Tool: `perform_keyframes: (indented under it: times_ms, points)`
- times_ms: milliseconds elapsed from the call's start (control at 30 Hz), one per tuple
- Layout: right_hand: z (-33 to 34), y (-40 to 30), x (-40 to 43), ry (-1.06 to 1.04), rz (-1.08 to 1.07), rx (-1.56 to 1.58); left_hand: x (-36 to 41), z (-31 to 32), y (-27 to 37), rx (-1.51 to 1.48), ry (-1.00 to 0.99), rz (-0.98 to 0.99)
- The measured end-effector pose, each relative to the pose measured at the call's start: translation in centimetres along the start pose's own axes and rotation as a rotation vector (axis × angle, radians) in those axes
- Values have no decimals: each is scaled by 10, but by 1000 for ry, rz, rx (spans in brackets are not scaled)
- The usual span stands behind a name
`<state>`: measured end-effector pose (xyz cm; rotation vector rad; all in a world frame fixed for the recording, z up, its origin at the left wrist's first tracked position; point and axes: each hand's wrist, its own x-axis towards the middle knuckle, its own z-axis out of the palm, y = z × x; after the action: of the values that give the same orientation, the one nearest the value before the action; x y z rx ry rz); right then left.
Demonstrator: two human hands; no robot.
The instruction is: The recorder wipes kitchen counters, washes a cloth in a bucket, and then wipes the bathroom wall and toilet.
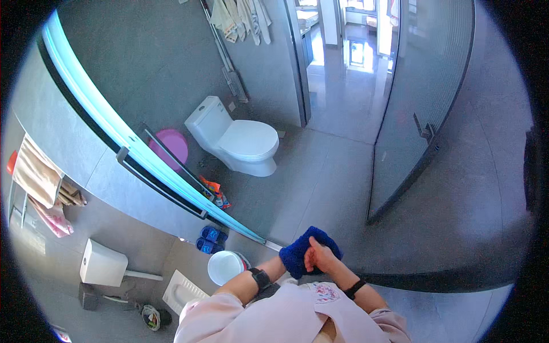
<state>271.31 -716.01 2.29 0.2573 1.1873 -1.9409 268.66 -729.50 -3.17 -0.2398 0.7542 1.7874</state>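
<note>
A dark blue, fluffy cloth (296, 255) is held in front of my waist. My right hand (319, 257) grips its right side, with the thumb raised and the fingers curled. From the left, my forearm (272, 270) runs into the cloth, which hides my left hand, so its fingers cannot be made out. Black bands are strapped around both of my forearms. Just left of the cloth, a white bucket (225, 268) stands on the floor near a pair of blue slippers (211, 240).
A glass sliding door (163, 184) with a long handle runs along my left. Ahead are a white toilet (248, 139) and a pink basin (169, 149). A ribbed glass door (418, 107) stands ajar at right. A squat toilet (184, 291) and wastebasket (151, 318) lie lower left.
</note>
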Motion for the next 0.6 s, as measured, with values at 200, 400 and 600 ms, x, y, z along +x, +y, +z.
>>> perform_keyframes:
  times_ms: [200, 400, 600]
  points:
    - [0, 21, 9, 349, -202, -88, 7, 14, 2, 243, 243, 96]
    - [6, 26, 7, 504, -342, -242, 10, 44, 5, 666, 0, 552]
    - [16, 43, 22, 600, -635, -368, -39, 60, 20, 2142, 237, 728]
